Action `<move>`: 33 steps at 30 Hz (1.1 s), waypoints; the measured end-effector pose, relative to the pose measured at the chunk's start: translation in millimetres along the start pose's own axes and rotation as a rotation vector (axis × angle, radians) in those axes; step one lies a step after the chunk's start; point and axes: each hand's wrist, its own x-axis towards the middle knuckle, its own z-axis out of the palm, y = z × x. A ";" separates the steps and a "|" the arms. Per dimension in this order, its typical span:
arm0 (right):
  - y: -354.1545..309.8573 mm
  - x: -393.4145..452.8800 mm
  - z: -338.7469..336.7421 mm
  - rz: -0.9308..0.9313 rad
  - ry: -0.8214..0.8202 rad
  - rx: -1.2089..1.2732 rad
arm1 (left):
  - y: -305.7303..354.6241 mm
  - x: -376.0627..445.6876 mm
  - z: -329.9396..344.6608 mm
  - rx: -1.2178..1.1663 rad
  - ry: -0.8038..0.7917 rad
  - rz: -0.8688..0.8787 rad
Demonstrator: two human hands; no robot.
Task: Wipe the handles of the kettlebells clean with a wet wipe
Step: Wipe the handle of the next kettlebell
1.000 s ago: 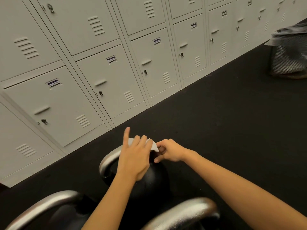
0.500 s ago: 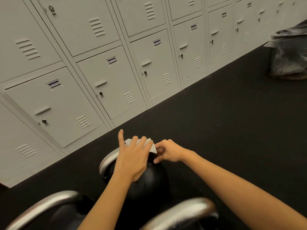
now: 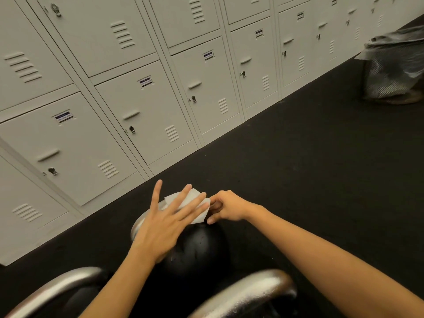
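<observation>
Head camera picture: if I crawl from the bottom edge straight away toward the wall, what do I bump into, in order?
Shiny near kettlebell handle → black kettlebell ball → white wet wipe under the left hand → black floor → grey lockers.

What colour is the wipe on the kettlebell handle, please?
White wipe; the head view shows it.

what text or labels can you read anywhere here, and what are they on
Nothing can be read.
Locker door labels: dark bands with print too small and blurred to read.
Wet wipe, kettlebell: no visible text.
</observation>
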 end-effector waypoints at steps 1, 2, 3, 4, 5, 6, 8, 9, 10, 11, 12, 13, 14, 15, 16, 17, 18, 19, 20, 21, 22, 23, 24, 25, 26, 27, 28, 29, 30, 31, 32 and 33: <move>0.0 1.6 -0.3 -0.002 -0.007 -0.004 | -2.5 -3.6 1.3 -0.010 0.011 0.003; -0.9 2.3 -0.7 -0.008 -0.012 -0.014 | -3.0 -5.0 0.6 -0.018 0.021 -0.009; -0.4 3.3 -0.8 -0.014 -0.012 -0.016 | -1.1 -4.7 -0.2 -0.022 0.029 -0.030; -0.2 3.1 -1.0 -0.018 -0.010 -0.014 | 3.3 -2.9 -0.8 -0.032 0.033 -0.051; 1.0 3.4 -0.6 -0.021 -0.006 -0.011 | 8.5 -0.5 -1.7 -0.035 0.022 -0.064; 1.8 2.5 -0.6 -0.024 0.001 -0.011 | 13.4 2.2 -1.0 -0.026 0.003 -0.052; 4.6 1.4 -0.4 -0.033 0.012 -0.012 | 17.4 4.9 1.2 0.026 -0.037 0.018; 5.7 1.2 0.0 -0.036 0.011 -0.013 | 14.8 4.3 1.5 0.045 -0.041 0.037; 5.9 1.6 0.3 -0.036 0.008 -0.015 | 10.2 2.1 1.7 0.051 -0.037 0.030; 5.9 2.4 0.8 -0.033 0.006 -0.014 | 5.6 -1.6 1.6 0.045 -0.034 0.013; 5.7 3.3 0.9 -0.026 0.004 -0.012 | 2.1 -6.2 2.3 0.043 -0.020 -0.002; 5.4 4.6 0.7 -0.020 0.002 -0.008 | -0.2 -10.6 3.2 0.043 -0.005 -0.009; 4.8 5.6 0.2 -0.018 0.000 -0.006 | -1.5 -13.6 3.7 0.041 0.003 -0.012; 4.3 6.6 0.2 -0.016 0.001 -0.006 | -1.1 -14.7 3.5 0.042 -0.005 -0.005; 4.3 7.0 0.0 -0.020 0.003 -0.012 | 0.5 -12.4 1.3 0.040 -0.026 0.015; 4.7 7.3 0.1 -0.022 0.008 -0.023 | 3.7 -7.7 -1.7 0.036 -0.063 0.035; 5.7 7.6 0.0 -0.023 0.015 -0.032 | 8.1 -1.2 -4.0 0.036 -0.102 0.048; 6.3 7.2 0.2 -0.021 0.024 -0.036 | 13.4 5.6 -6.0 0.043 -0.132 0.055; 7.0 7.1 0.2 -0.019 0.033 -0.036 | 18.3 12.7 -7.3 0.061 -0.157 0.062; 7.2 7.1 0.6 -0.019 0.040 -0.037 | 21.8 19.2 -8.3 0.082 -0.172 0.068; 7.4 7.3 0.8 -0.019 0.042 -0.040 | 23.9 24.5 -7.8 0.090 -0.179 0.066; 7.5 7.1 1.0 -0.019 0.040 -0.044 | 24.7 28.3 -7.5 0.084 -0.175 0.055; 8.2 7.6 1.3 -0.017 0.036 -0.045 | 23.8 30.0 -6.4 0.079 -0.164 0.043; 8.4 7.5 1.4 -0.013 0.033 -0.042 | 21.5 30.3 -5.8 0.072 -0.155 0.029; 8.4 7.5 1.4 -0.008 0.030 -0.034 | 18.4 30.4 -6.9 0.056 -0.155 0.011; 8.2 7.3 1.1 0.000 0.027 -0.025 | 15.7 29.9 -8.0 0.028 -0.155 -0.012; 8.4 7.1 0.9 0.006 0.025 -0.015 | 13.5 29.7 -8.2 -0.009 -0.134 -0.042; 7.9 6.8 0.7 0.012 0.021 -0.006 | 12.1 28.9 -7.9 -0.045 -0.094 -0.082; 7.6 6.7 0.5 0.019 0.015 0.003 | 11.3 27.6 -6.9 -0.075 -0.058 -0.123; 7.2 7.0 0.2 0.027 0.006 0.012 | 11.0 25.1 -6.5 -0.103 -0.027 -0.167; 7.2 7.7 -0.1 0.035 -0.003 0.020 | 10.9 21.8 -6.2 -0.135 -0.013 -0.215; 6.8 8.2 0.0 0.038 -0.011 0.024 | 11.4 18.4 -6.3 -0.169 -0.011 -0.267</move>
